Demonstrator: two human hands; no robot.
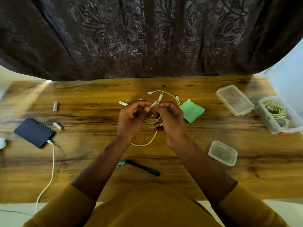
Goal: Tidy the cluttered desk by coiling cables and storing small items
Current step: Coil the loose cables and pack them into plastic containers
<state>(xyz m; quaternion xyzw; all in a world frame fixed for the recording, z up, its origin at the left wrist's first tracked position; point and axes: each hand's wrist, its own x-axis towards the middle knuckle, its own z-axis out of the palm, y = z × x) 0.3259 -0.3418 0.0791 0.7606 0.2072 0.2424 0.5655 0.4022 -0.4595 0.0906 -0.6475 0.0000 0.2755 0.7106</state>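
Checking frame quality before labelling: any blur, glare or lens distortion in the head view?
Head view: strong wide-angle bowing, desk edges and curtain curve; glare streak at far left of desk; motion blur on the cable end between the hands, left hand and right hand; edge containers look soft.

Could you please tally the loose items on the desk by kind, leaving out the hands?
Batteries: 3
Cables: 3, namely the white cable being coiled, the phone's charging cable and the yellow cable in a tub
Plastic containers: 3
Phone: 1
Green sticky-note pad: 1
Green marker: 1
Small light-blue item, partly hidden: 1
Total: 13
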